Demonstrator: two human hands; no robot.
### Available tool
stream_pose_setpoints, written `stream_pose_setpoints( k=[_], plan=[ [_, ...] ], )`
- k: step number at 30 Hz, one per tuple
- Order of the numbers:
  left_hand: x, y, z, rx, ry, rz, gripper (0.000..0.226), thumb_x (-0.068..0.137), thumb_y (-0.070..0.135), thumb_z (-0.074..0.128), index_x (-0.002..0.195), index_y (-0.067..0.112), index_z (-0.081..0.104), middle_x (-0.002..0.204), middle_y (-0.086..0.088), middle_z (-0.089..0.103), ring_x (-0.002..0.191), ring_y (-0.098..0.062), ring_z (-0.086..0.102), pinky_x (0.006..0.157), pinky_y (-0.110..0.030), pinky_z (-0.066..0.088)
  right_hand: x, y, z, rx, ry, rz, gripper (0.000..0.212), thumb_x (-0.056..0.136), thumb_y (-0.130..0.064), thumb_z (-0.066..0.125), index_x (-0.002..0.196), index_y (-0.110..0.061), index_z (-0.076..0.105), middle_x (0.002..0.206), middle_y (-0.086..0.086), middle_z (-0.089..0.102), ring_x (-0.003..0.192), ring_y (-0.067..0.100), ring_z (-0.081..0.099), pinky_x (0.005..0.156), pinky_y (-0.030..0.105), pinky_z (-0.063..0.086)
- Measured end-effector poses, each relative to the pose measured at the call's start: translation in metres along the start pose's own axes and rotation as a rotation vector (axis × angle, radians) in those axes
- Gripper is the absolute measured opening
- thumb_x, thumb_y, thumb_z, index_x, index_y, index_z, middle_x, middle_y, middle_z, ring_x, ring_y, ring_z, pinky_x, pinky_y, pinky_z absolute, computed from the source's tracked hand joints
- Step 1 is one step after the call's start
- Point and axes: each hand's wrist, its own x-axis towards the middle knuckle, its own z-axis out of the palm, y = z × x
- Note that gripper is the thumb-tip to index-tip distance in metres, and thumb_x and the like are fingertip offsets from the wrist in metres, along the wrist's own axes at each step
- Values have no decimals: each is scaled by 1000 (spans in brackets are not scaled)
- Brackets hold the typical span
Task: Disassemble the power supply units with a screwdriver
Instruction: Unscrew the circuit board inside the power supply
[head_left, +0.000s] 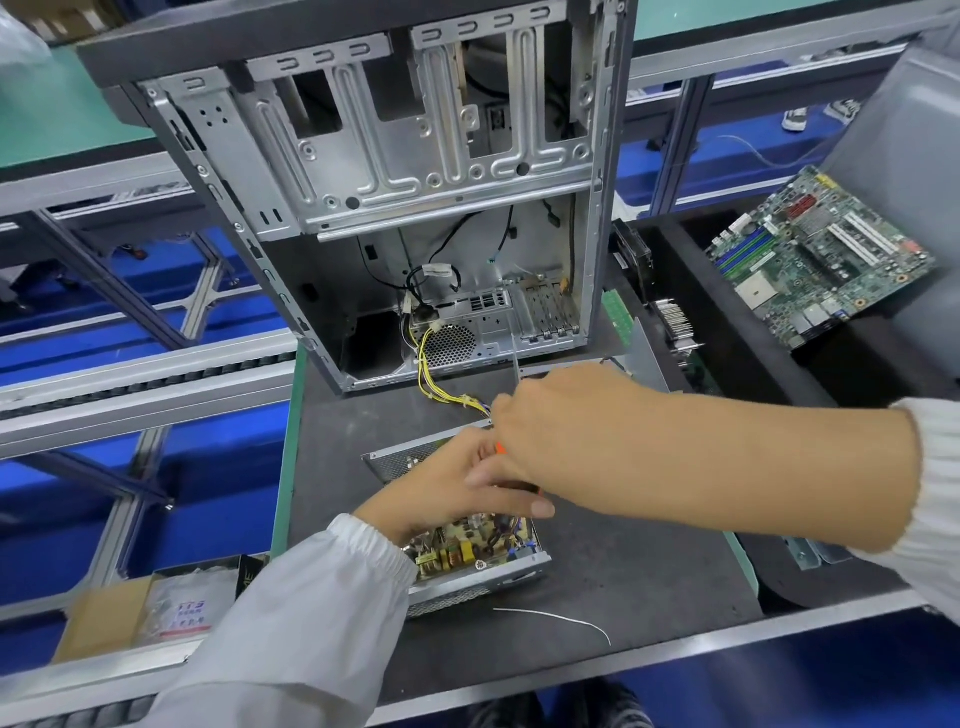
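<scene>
An opened power supply unit (470, 564) lies on the dark mat, its circuit board with yellow parts exposed and a perforated metal wall at its far side. My left hand (447, 491) rests on the unit's top. My right hand (566, 431) is above it, its fingers curled round an orange-handled screwdriver (500, 448) that is mostly hidden. A bundle of yellow wires (441, 384) runs from the unit into the computer case.
An empty metal computer case (395, 208) stands behind the unit. A green motherboard (821, 260) lies in a bin at the right. A cardboard box (130, 618) with bags sits at the lower left. A thin white wire (561, 618) lies in front.
</scene>
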Motion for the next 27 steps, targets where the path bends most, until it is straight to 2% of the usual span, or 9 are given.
stream_pose_setpoints(
  k=[4, 9, 11, 13, 16, 19, 22, 24, 27],
  plan=[
    [-1, 3, 1, 14, 4, -12, 31, 75, -8, 74, 73, 23, 70, 71, 8, 65, 70, 0, 59, 69, -16, 49, -12, 3, -1, 124, -103, -135, 35, 94, -24, 56, 125, -21, 39, 99, 3, 33, 90, 22, 45, 48, 28, 24],
    [-1, 3, 4, 93, 14, 29, 38, 78, -11, 71, 90, 24, 63, 78, 22, 69, 77, 7, 61, 73, -12, 50, -10, 7, -8, 119, -10, -17, 54, 84, -66, 51, 108, -19, 41, 81, 1, 37, 67, 19, 39, 46, 27, 24],
    [-2, 8, 6, 80, 8, 33, 32, 76, -3, 71, 83, 29, 71, 76, 17, 69, 73, 6, 60, 70, -12, 49, -6, 0, -4, -34, 57, -9, 33, 97, -51, 43, 99, -18, 48, 82, 4, 42, 71, 22, 44, 45, 27, 21],
    [-2, 8, 7, 62, 37, 29, 11, 71, 2, 71, 77, 11, 69, 72, -1, 63, 65, 0, 56, 66, -14, 48, -5, 0, 1, -21, 49, -49, 21, 100, -31, 43, 112, -16, 51, 89, 6, 45, 80, 25, 50, 45, 27, 18],
    [-2, 6, 4, 79, 60, 39, 29, 73, -4, 71, 77, 25, 67, 69, 19, 67, 66, 9, 58, 66, -8, 47, -9, 9, 0, 134, -99, -172, 39, 88, -15, 59, 121, -24, 40, 102, 6, 34, 91, 22, 45, 47, 29, 24],
    [0, -1, -2, 165, 79, 0, 34, 76, -11, 73, 76, 21, 61, 64, 17, 64, 65, 8, 57, 64, -8, 46, -8, 12, -2, 204, -66, -168, 55, 82, -45, 69, 120, -28, 35, 98, -1, 32, 83, 22, 46, 50, 29, 30],
    [1, 1, 1, 208, 69, 34, 23, 74, 2, 74, 86, 15, 59, 72, 22, 68, 75, 15, 60, 67, -11, 49, -4, 7, 0, 173, 56, -80, 59, 81, -72, 48, 110, -21, 37, 71, -2, 29, 68, 22, 43, 46, 28, 26],
    [-3, 7, 2, 175, 33, 110, 23, 75, 15, 72, 90, 24, 57, 84, 34, 67, 84, 18, 60, 71, -5, 47, 0, 1, 0, 86, 108, -62, 56, 90, -66, 39, 114, -16, 44, 69, 0, 33, 70, 24, 47, 48, 29, 26],
    [1, 6, 4, 209, 31, 72, 33, 78, 5, 72, 88, 31, 57, 78, 36, 65, 80, 23, 57, 70, -6, 47, 2, -4, 3, 50, 89, -54, 34, 95, -29, 52, 123, -12, 43, 78, 8, 39, 72, 24, 48, 48, 29, 25]
  ],
)
